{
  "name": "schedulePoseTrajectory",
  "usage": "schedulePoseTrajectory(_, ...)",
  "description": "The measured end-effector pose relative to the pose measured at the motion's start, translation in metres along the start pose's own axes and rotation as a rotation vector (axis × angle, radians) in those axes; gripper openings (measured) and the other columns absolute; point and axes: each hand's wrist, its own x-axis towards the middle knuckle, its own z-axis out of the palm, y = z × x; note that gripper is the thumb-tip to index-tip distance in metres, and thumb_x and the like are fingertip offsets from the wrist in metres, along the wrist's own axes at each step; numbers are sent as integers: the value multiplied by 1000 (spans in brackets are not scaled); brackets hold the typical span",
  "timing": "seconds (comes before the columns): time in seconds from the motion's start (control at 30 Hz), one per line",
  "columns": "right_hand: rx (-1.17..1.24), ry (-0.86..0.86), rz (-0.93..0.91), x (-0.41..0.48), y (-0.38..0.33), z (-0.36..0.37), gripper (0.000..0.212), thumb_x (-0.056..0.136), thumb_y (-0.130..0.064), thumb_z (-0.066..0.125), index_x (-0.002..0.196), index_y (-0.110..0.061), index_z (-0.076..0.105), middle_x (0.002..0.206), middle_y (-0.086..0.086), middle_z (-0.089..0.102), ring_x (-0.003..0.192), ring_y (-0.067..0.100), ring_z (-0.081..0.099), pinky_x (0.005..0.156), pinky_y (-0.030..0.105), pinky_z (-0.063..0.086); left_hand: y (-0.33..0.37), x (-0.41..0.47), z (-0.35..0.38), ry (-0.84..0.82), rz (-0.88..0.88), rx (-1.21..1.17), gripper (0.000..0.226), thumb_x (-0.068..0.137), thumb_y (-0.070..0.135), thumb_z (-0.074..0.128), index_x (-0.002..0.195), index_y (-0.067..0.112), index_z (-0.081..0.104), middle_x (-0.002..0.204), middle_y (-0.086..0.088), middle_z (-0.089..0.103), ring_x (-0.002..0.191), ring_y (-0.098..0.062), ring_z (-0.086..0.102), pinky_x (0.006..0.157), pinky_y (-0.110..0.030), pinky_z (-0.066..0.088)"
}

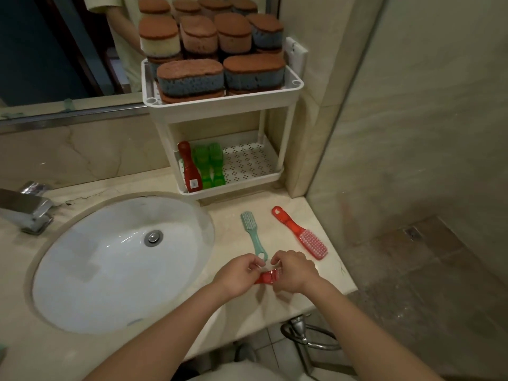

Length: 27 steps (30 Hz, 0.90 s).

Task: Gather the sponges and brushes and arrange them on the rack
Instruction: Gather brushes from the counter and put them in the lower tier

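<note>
A white two-tier rack (pixel 275 177) stands on the counter at the back. Its top shelf is piled with several brown-topped sponges (pixel 189 75). On the lower shelf stand a red brush (pixel 189 169) and two green brushes (pixel 209 166), at the left side. A teal brush (pixel 253 232) and a red brush (pixel 301 233) lie on the counter in front of the rack. Close to the counter's front edge, my left hand (pixel 237 273) and my right hand (pixel 292 272) together hold a third red brush (pixel 266 277), mostly hidden by my fingers.
A white oval sink (pixel 82 270) with a chrome tap (pixel 30 207) fills the counter's left. A mirror (pixel 55 50) is behind, a glass shower wall (pixel 412 133) at the right. The counter's front edge runs just below my hands, with a chrome towel ring (pixel 308 336) under it.
</note>
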Motion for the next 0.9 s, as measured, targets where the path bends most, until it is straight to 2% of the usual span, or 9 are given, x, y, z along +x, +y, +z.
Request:
schedulePoseTrajectory(0.17, -94, 101, -67, -4, 9, 14, 38, 83, -31, 63, 121, -29, 56, 117, 1, 53, 112, 23, 49, 85, 33, 40, 4, -3, -2, -25, -34, 4, 20, 87, 18, 52, 89, 32, 65, 96, 7, 67, 90, -12, 63, 86, -34, 52)
schedulePoseTrajectory(0.27, -17, 119, -77, -4, 10, 16, 37, 73, -34, 67, 109, -29, 59, 106, -2, 53, 102, 20, 53, 77, 29, 42, 9, -5, -6, -46, -49, -42, 31, 81, 5, 44, 69, 24, 65, 75, 0, 70, 71, -18, 65, 78, -41, 55)
schedulePoseTrajectory(0.33, 196, 123, -40, -6, 10, 12, 42, 62, -42, 69, 100, -28, 59, 100, -5, 51, 92, 17, 58, 72, 27, 45, 13, -7, -9, -3, -37, -67, 35, 79, 6, 41, 60, 23, 65, 62, 1, 69, 56, -17, 63, 63, -39, 57)
schedulePoseTrajectory(0.4, 465, 188, -18, -6, 10, 7, 40, 55, -45, 68, 89, -26, 59, 92, -6, 55, 81, 12, 59, 66, 20, 46, 17, -9, -11, 89, -7, -59, 32, 80, 14, 43, 62, 27, 66, 59, 6, 69, 50, -12, 62, 55, -34, 54)
schedulePoseTrajectory(0.47, 716, 265, -4, -4, 10, 2, 25, 62, -25, 72, 82, -27, 58, 82, -7, 58, 69, 1, 58, 56, 10, 43, 22, -7, -14, 169, 28, -48, 28, 83, 25, 45, 68, 31, 68, 63, 14, 70, 55, -5, 64, 59, -30, 55)
schedulePoseTrajectory(0.57, 1026, 318, 23, -1, 7, -6, 27, 69, -4, 73, 85, -22, 61, 77, -4, 62, 56, -5, 56, 54, 10, 45, 34, 2, -16, 187, 38, -138, 25, 89, 44, 47, 85, 31, 67, 74, 12, 72, 66, -3, 67, 64, -29, 53)
schedulePoseTrajectory(0.7, 1132, 286, 7, 5, 5, -21, 22, 72, -12, 77, 91, -13, 67, 86, -3, 68, 83, 7, 62, 76, 23, 52, 60, 22, -14, 47, -19, -503, 27, 98, 41, 45, 94, 21, 64, 97, -3, 69, 75, -13, 65, 70, -28, 53)
schedulePoseTrajectory(0.83, 1225, 163, -16, 16, 12, -35, 10, 85, -17, 69, 94, -14, 71, 89, 1, 72, 82, 13, 68, 69, 22, 53, 76, 39, -13, 85, -75, -610, 31, 99, 41, 44, 104, 15, 59, 97, -5, 67, 86, -19, 64, 80, -36, 53)
schedulePoseTrajectory(0.9, 1127, 299, 19, 23, 17, -40, 9, 84, -17, 67, 91, -14, 71, 86, -3, 71, 85, 14, 66, 71, 20, 51, 80, 43, -14, 113, -87, -602, 31, 98, 43, 46, 105, 14, 54, 93, -5, 69, 83, -17, 66, 69, -30, 53)
